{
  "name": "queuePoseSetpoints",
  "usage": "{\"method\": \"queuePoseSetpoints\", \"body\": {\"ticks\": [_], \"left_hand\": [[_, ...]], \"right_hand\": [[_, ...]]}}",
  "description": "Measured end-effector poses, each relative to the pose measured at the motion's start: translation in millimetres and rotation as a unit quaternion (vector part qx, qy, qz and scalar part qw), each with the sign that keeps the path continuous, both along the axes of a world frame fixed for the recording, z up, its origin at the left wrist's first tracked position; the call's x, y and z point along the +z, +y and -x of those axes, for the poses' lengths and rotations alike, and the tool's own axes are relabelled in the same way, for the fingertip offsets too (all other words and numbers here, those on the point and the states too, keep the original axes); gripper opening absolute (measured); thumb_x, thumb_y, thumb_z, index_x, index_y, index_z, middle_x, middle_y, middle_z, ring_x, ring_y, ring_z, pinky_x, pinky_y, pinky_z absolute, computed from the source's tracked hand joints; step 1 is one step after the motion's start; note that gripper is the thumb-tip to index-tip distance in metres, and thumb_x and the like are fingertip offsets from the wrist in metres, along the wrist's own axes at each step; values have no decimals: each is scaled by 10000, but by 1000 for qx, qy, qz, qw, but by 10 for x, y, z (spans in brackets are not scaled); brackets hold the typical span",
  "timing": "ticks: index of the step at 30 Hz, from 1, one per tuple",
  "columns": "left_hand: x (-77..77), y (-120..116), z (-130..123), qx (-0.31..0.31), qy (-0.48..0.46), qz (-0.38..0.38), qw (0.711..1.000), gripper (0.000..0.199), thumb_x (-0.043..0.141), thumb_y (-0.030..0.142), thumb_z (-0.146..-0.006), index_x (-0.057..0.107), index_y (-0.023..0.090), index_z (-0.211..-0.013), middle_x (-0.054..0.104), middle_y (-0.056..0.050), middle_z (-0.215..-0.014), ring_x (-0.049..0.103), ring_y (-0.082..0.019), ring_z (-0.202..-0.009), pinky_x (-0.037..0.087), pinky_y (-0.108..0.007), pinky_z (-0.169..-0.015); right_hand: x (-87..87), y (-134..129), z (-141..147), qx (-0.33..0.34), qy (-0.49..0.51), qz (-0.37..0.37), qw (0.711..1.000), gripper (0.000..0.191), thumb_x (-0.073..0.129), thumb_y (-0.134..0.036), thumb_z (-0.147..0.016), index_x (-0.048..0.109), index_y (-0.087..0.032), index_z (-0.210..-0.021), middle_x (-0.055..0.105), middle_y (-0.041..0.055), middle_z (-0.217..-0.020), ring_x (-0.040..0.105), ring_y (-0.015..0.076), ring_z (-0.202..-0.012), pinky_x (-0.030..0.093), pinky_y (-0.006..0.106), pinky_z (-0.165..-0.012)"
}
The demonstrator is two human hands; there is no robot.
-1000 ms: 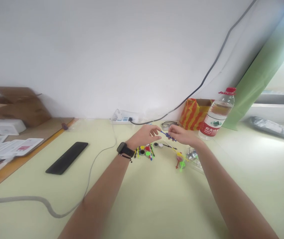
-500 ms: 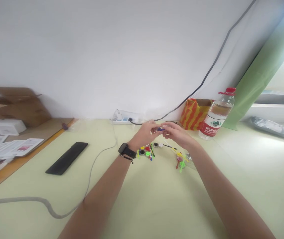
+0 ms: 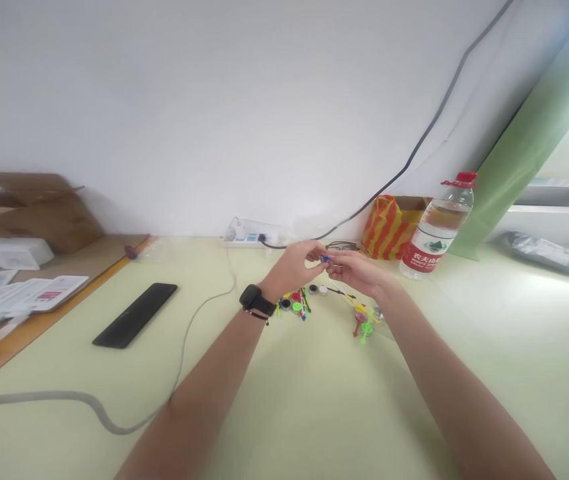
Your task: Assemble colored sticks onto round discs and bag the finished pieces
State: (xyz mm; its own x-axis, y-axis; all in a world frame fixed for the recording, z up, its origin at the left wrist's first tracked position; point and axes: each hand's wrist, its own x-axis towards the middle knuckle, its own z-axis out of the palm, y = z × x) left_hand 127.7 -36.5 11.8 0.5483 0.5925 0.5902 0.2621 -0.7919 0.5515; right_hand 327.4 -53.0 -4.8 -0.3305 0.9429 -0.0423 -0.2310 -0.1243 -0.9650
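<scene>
A small blue piece (image 3: 325, 259) is pinched between the fingertips of my left hand (image 3: 297, 267) and my right hand (image 3: 357, 270), which meet above the table. Below my left hand lie several small coloured pieces, among them a bright green disc (image 3: 297, 307), a black disc (image 3: 286, 304) and thin coloured sticks. A white disc (image 3: 323, 291) lies below the fingertips. Beneath my right wrist are a green arrow-shaped piece (image 3: 366, 329), a red one (image 3: 358, 320) and some yellow ones.
A water bottle (image 3: 432, 233) and a red-and-yellow bag (image 3: 389, 228) stand at the back right. A power strip (image 3: 247, 240) lies by the wall. On the left are a black flat object (image 3: 135, 315), a grey cable (image 3: 182, 347), papers (image 3: 39, 293) and a cardboard box (image 3: 54, 213).
The blue piece has turned between my fingertips and shows less of its length. My right fingers look straighter. The view has shifted slightly.
</scene>
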Motion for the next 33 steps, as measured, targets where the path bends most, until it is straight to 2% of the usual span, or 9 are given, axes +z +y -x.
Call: {"method": "queuePoseSetpoints", "body": {"ticks": [5, 11, 17, 22, 25, 28, 30, 33], "left_hand": [[31, -6, 9, -24, 5, -7, 1000, 197, 644, 176, -871, 739, 203, -1042, 705, -61, -1021, 668, -173, -964, 568, -294, -890], [1, 16, 28, -35, 0, 25, 999, 206, 659, 167, -844, 752, 188, -1027, 727, -65, -1044, 686, -170, -955, 575, -293, -895], [-50, 39, 30, -24, 19, 69, 997, 203, 659, 209, -828, 736, 178, -1013, 745, -35, -919, 683, -145, -786, 569, -266, -773], [-98, 34, 8, -22, 35, 79, 996, 129, 631, 210, -794, 705, 172, -892, 694, -4, -766, 624, -132, -675, 507, -242, -639], [-138, 40, 21, -17, 40, 99, 994, 105, 638, 216, -770, 672, 173, -859, 660, 10, -715, 609, -132, -651, 475, -235, -600], [-198, 55, 43, -21, 59, 121, 991, 87, 681, 233, -738, 640, 174, -788, 648, 10, -695, 608, -138, -637, 452, -231, -566], [-253, 71, 43, -40, 88, 138, 986, 99, 710, 235, -715, 651, 173, -764, 661, 1, -698, 626, -149, -650, 457, -235, -568], [-345, 109, 18, -71, 158, 163, 971, 165, 754, 207, -666, 734, 175, -826, 703, -13, -729, 663, -172, -699, 481, -246, -603]], "right_hand": [[-8, 12, -15, 0, -9, 29, 1000, 208, 764, -387, -848, 702, -191, -881, 656, 52, -827, 574, 151, -717, 510, 294, -660], [11, -35, -39, 3, -61, -10, 998, 201, 797, -340, -788, 670, -190, -830, 628, 28, -800, 559, 140, -732, 492, 291, -717], [64, -96, -2, 5, -135, -77, 988, 147, 704, -282, -753, 600, -217, -834, 614, -5, -796, 583, 147, -754, 494, 324, -775], [47, -118, 108, 2, -228, -129, 965, 116, 569, -267, -783, 543, -230, -889, 532, -23, -794, 475, 129, -679, 431, 256, -632], [-6, -80, 105, -19, -334, -152, 930, 119, 464, -281, -859, 542, -231, -933, 564, -2, -891, 496, 146, -732, 433, 249, -628], [-99, -10, -1, -36, -484, -179, 856, 217, 405, -233, -894, 593, -216, -1000, 625, 34, -954, 563, 184, -846, 451, 271, -705], [-174, 40, -111, -31, -543, -178, 820, 230, 475, -203, -864, 624, -202, -1039, 658, 58, -978, 588, 202, -875, 447, 280, -731], [-259, 98, -287, -25, -583, -159, 797, 240, 599, -203, -804, 645, -185, -1038, 683, 82, -969, 604, 215, -840, 437, 291, -713]]}}
